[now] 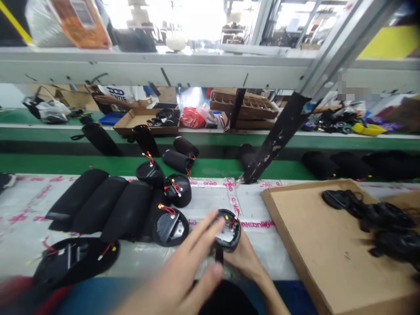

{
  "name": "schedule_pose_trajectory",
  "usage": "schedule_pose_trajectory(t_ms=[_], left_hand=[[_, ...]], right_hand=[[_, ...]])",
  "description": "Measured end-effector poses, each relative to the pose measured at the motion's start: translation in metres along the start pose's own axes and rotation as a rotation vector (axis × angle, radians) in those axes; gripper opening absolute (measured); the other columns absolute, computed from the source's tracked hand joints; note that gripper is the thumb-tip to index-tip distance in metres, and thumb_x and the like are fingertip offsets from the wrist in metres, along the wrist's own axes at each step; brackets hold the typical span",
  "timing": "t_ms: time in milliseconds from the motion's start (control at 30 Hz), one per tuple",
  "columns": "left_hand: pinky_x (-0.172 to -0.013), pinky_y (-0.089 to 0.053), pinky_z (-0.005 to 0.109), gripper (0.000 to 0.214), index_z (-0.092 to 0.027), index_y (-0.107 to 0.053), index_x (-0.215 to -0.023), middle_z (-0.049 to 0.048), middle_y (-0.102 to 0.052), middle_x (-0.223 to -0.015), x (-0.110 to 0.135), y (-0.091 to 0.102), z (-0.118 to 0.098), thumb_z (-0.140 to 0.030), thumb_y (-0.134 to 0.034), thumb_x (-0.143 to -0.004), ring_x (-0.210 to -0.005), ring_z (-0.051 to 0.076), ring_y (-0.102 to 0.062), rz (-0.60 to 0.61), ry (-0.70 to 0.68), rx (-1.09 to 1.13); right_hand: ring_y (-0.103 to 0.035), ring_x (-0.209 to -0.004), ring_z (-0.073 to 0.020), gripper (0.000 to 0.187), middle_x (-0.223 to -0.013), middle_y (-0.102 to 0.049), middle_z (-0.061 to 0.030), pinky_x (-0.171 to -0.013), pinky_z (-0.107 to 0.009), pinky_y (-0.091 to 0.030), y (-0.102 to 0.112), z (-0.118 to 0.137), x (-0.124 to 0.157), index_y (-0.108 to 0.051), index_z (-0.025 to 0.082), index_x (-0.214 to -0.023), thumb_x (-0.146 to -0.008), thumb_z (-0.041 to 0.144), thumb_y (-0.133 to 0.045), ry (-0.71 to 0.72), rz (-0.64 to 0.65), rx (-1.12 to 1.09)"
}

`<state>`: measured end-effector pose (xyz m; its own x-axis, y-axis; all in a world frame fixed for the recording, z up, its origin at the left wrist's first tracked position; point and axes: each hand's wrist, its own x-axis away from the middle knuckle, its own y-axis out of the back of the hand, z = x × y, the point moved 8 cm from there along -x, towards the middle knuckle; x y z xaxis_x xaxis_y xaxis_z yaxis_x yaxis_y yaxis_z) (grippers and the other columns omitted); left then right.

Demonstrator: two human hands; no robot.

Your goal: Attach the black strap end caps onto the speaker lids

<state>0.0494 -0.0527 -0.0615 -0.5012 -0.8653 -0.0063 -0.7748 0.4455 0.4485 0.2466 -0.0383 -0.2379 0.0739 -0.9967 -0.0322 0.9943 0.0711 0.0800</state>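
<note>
My right hand (245, 259) is wrapped round a black cylindrical speaker body (227, 238), held with its end facing up at me. Inside that end, a grey plate, red wires and a small yellow connector show. A black strap hangs at its near side. My left hand (187, 262) is stretched out, fingers extended and blurred by motion, with the fingertips at the left rim of the speaker body; I cannot tell whether they touch. To the left, several more black speaker bodies (126, 212) lie side by side, some with red wires sticking out of their ends (170, 227).
A cardboard box (315, 245) with black cabled parts (390, 218) stands at right. A slanted black-wrapped post (278, 135) rises behind the table's printed white covering (210, 199). Beyond runs a green conveyor (213, 168) carrying more cylinders. Another person's arm (123, 103) shows across it.
</note>
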Motion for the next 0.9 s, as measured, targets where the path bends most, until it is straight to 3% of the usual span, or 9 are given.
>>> schedule_pose_trajectory(t_ms=[67,133,200,300,367,433,567,733,900], left_hand=[[-0.109,-0.066,0.04,0.06,-0.056,-0.066,-0.148,-0.0037,-0.069,-0.155,0.012,0.037,-0.044,-0.032,-0.08,-0.095,-0.135,0.031,-0.074,0.189,-0.197,-0.163],[-0.095,-0.071,0.036,0.043,-0.051,-0.081,-0.129,-0.0028,-0.085,-0.123,-0.004,0.102,-0.066,-0.028,-0.08,-0.092,-0.108,0.03,-0.084,0.071,-0.252,-0.249],[-0.087,-0.07,0.039,0.018,-0.04,-0.089,-0.108,0.0007,-0.087,-0.106,-0.045,0.164,-0.063,-0.042,-0.083,-0.091,-0.094,0.032,-0.084,-0.047,-0.208,-0.382],[-0.107,-0.059,0.042,0.032,-0.029,-0.084,-0.118,0.0032,-0.085,-0.116,-0.132,0.22,-0.022,-0.046,-0.064,-0.1,-0.109,0.032,-0.08,-0.035,-0.141,-0.812],[-0.115,-0.052,0.039,0.04,-0.025,-0.076,-0.134,0.0069,-0.08,-0.135,-0.188,0.226,0.03,-0.034,-0.059,-0.099,-0.124,0.029,-0.075,0.188,-0.023,-1.069],[-0.114,-0.052,0.039,0.054,-0.021,-0.073,-0.138,0.0121,-0.077,-0.141,-0.229,0.222,0.072,-0.03,-0.075,-0.084,-0.129,0.032,-0.072,0.286,0.038,-1.124],[-0.104,-0.057,0.041,0.095,-0.022,-0.069,-0.142,0.0157,-0.077,-0.138,-0.268,0.189,0.13,-0.032,-0.098,-0.052,-0.124,0.037,-0.073,0.392,0.116,-1.157],[-0.112,-0.052,0.053,0.111,-0.022,-0.069,-0.14,0.024,-0.07,-0.144,-0.279,0.172,0.159,-0.045,-0.106,-0.039,-0.135,0.047,-0.066,0.384,0.145,-1.172],[-0.109,-0.055,0.059,0.12,-0.018,-0.062,-0.15,0.0302,-0.065,-0.15,-0.272,0.22,0.15,-0.05,-0.104,-0.043,-0.132,0.053,-0.068,0.285,0.185,-1.122]], right_hand=[[-0.076,-0.126,-0.0385,0.087,-0.136,-0.078,-0.0144,-0.114,-0.062,-0.058,0.004,0.003,-0.019,-0.063,0.026,-0.146,-0.067,0.027,-0.098,-0.001,-0.064,0.03],[-0.075,-0.127,-0.0407,0.088,-0.134,-0.078,-0.0149,-0.116,-0.068,-0.054,0.013,0.015,-0.05,-0.065,0.024,-0.141,-0.062,0.032,-0.101,0.032,-0.133,0.071],[-0.075,-0.125,-0.0399,0.088,-0.131,-0.079,-0.0159,-0.116,-0.068,-0.053,0.021,0.032,-0.094,-0.064,0.02,-0.139,-0.061,0.038,-0.101,0.073,-0.17,0.084],[-0.074,-0.127,-0.0347,0.092,-0.137,-0.076,-0.0173,-0.118,-0.059,-0.054,0.025,0.057,-0.18,-0.058,0.015,-0.143,-0.065,0.042,-0.099,0.125,-0.213,0.097],[-0.069,-0.134,-0.0338,0.092,-0.144,-0.072,-0.019,-0.121,-0.054,-0.052,0.025,0.068,-0.241,-0.056,0.014,-0.145,-0.067,0.037,-0.1,0.127,-0.282,0.143],[-0.067,-0.135,-0.0331,0.077,-0.146,-0.069,-0.0177,-0.119,-0.054,-0.053,0.021,0.076,-0.295,-0.059,0.015,-0.144,-0.08,0.036,-0.095,0.104,-0.333,0.202],[-0.072,-0.122,-0.028,0.04,-0.142,-0.069,-0.0115,-0.103,-0.051,-0.063,0.003,0.086,-0.37,-0.066,0.019,-0.14,-0.106,0.039,-0.072,0.075,-0.32,0.292],[-0.073,-0.12,-0.0272,0.041,-0.141,-0.069,-0.0116,-0.101,-0.05,-0.064,-0.014,0.079,-0.395,-0.066,0.019,-0.14,-0.106,0.039,-0.073,0.029,-0.279,0.375],[-0.073,-0.12,-0.0274,0.041,-0.141,-0.069,-0.0116,-0.101,-0.05,-0.064,-0.017,0.05,-0.377,-0.065,0.019,-0.141,-0.106,0.039,-0.072,-0.109,-0.286,0.463]])
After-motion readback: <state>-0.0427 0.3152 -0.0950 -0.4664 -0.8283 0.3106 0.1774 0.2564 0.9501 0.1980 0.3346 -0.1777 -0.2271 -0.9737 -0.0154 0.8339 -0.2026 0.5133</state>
